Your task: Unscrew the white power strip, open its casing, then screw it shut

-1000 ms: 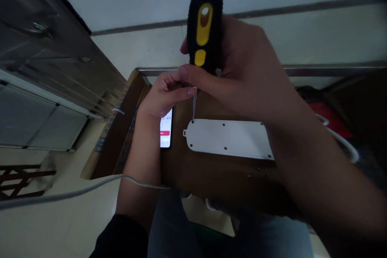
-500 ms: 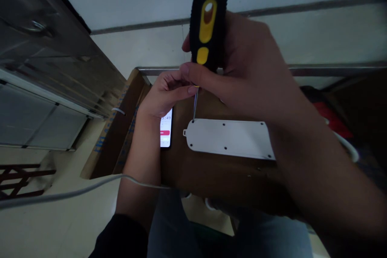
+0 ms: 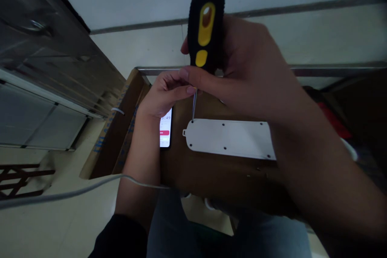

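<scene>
A black and yellow screwdriver (image 3: 206, 24) stands almost upright, its handle wrapped by my right hand (image 3: 242, 60). My left hand (image 3: 169, 90) is closed at the top of the shaft, thumb and fingers pinching it just under the handle. The screwdriver's tip sits in the upper left corner hole of a long white power strip (image 3: 208, 136), which lies with its flat back up. Several dark screw holes run along both long edges, and a small loop sticks out at the left end. My right forearm hides the strip's right end.
A lit phone (image 3: 165, 133) lies beside my left wrist on the brown cardboard surface (image 3: 187, 169). Small screws (image 3: 248, 175) lie below the strip. A pale cable (image 3: 75, 193) crosses my left forearm. A red item (image 3: 335, 121) is partly hidden at right.
The screwdriver's handle and my right hand have dropped slightly, with the handle a little further left. The tip stays in the same corner hole, and my left hand has hardly moved.
</scene>
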`<state>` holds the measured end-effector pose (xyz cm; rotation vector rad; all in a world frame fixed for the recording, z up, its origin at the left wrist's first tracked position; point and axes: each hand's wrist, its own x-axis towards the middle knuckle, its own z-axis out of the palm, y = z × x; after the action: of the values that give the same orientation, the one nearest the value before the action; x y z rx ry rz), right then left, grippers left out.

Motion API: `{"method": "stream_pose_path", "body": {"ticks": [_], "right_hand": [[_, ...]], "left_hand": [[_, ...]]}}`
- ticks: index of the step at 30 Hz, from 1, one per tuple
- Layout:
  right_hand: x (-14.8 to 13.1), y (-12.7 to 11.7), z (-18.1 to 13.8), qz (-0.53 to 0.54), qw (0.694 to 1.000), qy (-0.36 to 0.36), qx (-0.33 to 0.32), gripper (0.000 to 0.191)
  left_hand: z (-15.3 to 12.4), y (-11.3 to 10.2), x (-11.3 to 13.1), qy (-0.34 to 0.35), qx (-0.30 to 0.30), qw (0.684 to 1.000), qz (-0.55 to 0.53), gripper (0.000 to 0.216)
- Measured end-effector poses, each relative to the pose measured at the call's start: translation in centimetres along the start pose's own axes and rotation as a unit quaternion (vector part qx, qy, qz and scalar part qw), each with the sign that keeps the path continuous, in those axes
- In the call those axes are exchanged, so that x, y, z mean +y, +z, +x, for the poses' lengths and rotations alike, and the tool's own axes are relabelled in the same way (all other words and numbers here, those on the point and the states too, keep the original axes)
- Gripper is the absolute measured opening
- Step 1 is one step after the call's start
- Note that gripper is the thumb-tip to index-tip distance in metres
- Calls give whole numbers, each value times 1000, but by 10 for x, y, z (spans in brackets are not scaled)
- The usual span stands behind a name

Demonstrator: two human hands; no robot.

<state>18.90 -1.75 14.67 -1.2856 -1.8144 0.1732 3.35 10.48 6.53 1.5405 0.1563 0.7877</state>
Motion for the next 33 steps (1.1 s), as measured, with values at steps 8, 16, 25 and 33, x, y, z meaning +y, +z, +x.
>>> {"method": "stream_pose_path", "body": {"ticks": [8, 16, 25, 33], "right_hand": [[2, 1, 0, 37, 999, 11, -7, 30], [2, -5, 2, 37, 999, 0, -10, 38], [-1, -2, 2, 30, 999, 5, -16, 36], [-3, -4, 2, 27, 1000, 15, 0, 29]], "left_hand": [[1, -2, 0, -5, 4, 1000, 0, 40], [1, -4, 1, -3, 5, 1000, 9, 39], [1, -9, -6, -2, 11, 1000, 25, 41], [0, -3, 1, -4, -11, 1000, 28, 48]]}}
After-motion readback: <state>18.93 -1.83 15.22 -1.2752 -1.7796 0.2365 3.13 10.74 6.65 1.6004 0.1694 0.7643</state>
